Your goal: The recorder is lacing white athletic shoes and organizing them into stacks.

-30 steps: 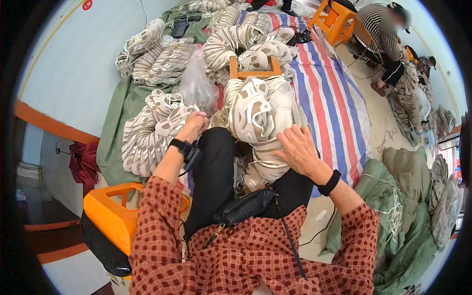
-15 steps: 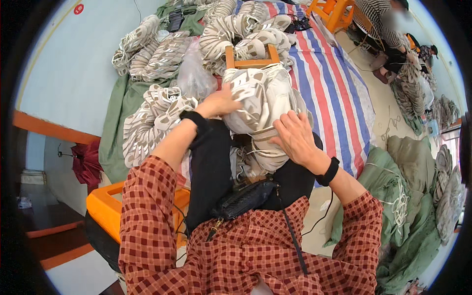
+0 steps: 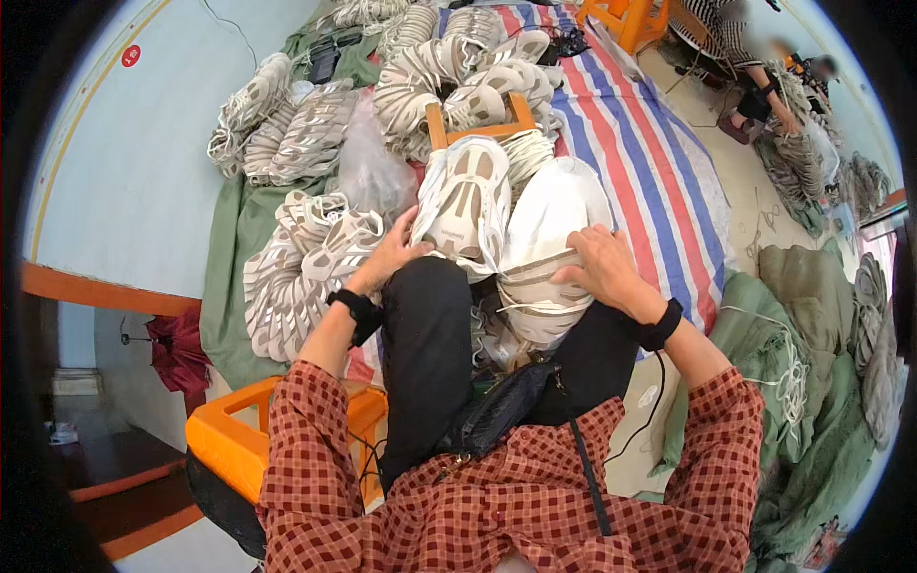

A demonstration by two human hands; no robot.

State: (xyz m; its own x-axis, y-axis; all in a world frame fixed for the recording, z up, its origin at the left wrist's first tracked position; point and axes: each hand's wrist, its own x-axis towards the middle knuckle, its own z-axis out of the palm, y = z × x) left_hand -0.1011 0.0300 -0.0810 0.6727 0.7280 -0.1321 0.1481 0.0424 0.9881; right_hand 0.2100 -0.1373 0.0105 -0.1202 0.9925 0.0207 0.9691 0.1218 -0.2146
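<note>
My left hand [image 3: 390,256] touches the left edge of a beige-and-white shoe upper [image 3: 465,196], thumb and fingers apart. This upper lies face up on the stack in front of my knees. To its right sits a bundle of nested white shoe uppers [image 3: 549,258], laces and tan edges showing on its near side. My right hand [image 3: 609,270] rests on that bundle's right side, fingers spread. Behind both, the orange-brown frame of a wooden stool [image 3: 485,130] sticks up. Whatever supports the stacks is mostly hidden.
More shoe uppers are fanned out on the left [image 3: 310,267] and heaped behind [image 3: 420,86]. A clear plastic bag [image 3: 373,167] lies between. An orange stool [image 3: 224,425] stands by my left leg, green sacks [image 3: 764,325] at right. Another person [image 3: 740,53] sits far right on the striped sheet's [image 3: 645,181] side.
My left hand has drawn back from the top of the left stack to its edge. The upper there now lies flat, face up. The right bundle shows more of its white inside.
</note>
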